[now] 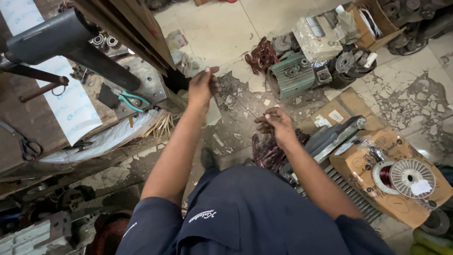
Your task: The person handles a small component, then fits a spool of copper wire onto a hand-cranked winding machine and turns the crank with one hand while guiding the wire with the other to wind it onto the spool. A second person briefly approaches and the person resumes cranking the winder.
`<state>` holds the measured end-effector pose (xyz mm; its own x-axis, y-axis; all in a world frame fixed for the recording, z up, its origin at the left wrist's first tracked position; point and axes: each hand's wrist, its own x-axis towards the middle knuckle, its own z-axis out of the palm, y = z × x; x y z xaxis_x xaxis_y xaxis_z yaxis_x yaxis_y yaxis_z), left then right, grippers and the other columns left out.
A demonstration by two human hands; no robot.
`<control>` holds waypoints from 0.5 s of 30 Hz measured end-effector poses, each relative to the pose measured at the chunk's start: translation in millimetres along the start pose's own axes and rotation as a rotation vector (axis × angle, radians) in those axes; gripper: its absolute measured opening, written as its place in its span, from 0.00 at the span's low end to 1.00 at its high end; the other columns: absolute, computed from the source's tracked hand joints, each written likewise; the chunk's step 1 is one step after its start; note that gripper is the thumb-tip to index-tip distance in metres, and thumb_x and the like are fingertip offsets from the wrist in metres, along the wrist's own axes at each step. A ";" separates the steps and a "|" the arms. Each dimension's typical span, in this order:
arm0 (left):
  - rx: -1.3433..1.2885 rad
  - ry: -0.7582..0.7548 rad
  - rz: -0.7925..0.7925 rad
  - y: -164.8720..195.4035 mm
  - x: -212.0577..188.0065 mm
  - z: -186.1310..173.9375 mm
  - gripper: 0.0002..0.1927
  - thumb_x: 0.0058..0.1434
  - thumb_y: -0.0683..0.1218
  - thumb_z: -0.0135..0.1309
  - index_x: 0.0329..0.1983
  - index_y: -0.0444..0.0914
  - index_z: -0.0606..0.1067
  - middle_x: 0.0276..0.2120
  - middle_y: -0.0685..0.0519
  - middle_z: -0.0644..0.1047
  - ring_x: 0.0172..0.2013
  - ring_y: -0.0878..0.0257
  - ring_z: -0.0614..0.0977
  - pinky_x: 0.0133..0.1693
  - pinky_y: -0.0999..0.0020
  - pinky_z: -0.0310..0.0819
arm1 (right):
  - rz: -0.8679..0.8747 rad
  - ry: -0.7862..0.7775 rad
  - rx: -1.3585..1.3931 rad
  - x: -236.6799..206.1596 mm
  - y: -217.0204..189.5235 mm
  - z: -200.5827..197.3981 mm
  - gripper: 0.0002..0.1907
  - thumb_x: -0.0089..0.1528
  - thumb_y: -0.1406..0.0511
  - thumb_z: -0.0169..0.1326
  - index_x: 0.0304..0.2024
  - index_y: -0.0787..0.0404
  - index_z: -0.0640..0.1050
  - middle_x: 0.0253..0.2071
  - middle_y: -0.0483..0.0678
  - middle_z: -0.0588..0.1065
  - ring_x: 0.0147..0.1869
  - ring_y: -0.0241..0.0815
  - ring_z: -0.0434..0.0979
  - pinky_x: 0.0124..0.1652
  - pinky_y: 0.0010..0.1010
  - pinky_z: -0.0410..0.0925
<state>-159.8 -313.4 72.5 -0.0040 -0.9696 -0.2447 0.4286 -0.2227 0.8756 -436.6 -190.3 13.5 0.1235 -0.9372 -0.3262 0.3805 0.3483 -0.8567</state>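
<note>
while the left hand is raised with its fingers pinched on one end of a single thin wire, the right hand sits lower and nearer the body, fingers pressed together on the other end. the wire's long axis runs on a slant between them, up-left to down-right, taut above the cracked floor. one tangle of copper windings lies just below the right hand, one green motor housing beyond, one wire spool on a cardboard box to the right.
</note>
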 end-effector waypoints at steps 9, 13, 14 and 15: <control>0.123 -0.097 -0.317 -40.6 -19.6 31.2 0.19 0.69 0.54 0.51 0.49 0.33 0.78 0.32 0.48 0.79 0.30 0.58 0.83 0.36 0.64 0.84 | -0.033 -0.022 -0.035 27.0 -7.4 15.2 0.09 0.68 0.67 0.49 0.50 0.63 0.69 0.43 0.63 0.81 0.38 0.51 0.84 0.35 0.36 0.75; 0.049 -0.128 -0.295 -48.7 -18.3 37.4 0.17 0.69 0.53 0.53 0.48 0.33 0.75 0.32 0.50 0.77 0.30 0.59 0.81 0.36 0.63 0.82 | -0.035 -0.008 -0.074 37.7 -18.2 26.6 0.09 0.68 0.68 0.49 0.50 0.63 0.69 0.42 0.62 0.82 0.35 0.51 0.84 0.34 0.35 0.75; 0.046 -0.122 -0.287 -46.2 -16.7 37.0 0.17 0.70 0.52 0.53 0.49 0.34 0.75 0.32 0.50 0.77 0.31 0.59 0.81 0.36 0.63 0.83 | -0.054 -0.021 -0.089 39.5 -21.9 29.9 0.09 0.68 0.68 0.49 0.50 0.63 0.70 0.42 0.61 0.82 0.35 0.50 0.84 0.34 0.35 0.75; 0.059 -0.137 -0.272 -41.9 -14.7 36.0 0.17 0.69 0.53 0.52 0.51 0.36 0.76 0.31 0.51 0.77 0.31 0.61 0.81 0.36 0.64 0.82 | -0.074 -0.034 -0.105 41.5 -26.1 33.6 0.09 0.68 0.68 0.48 0.50 0.62 0.70 0.42 0.60 0.82 0.35 0.49 0.84 0.34 0.34 0.74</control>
<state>-210.2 -293.4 54.4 -0.2346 -0.8774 -0.4186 0.3423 -0.4776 0.8092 -410.6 -238.9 35.8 0.1303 -0.9598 -0.2486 0.2920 0.2767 -0.9155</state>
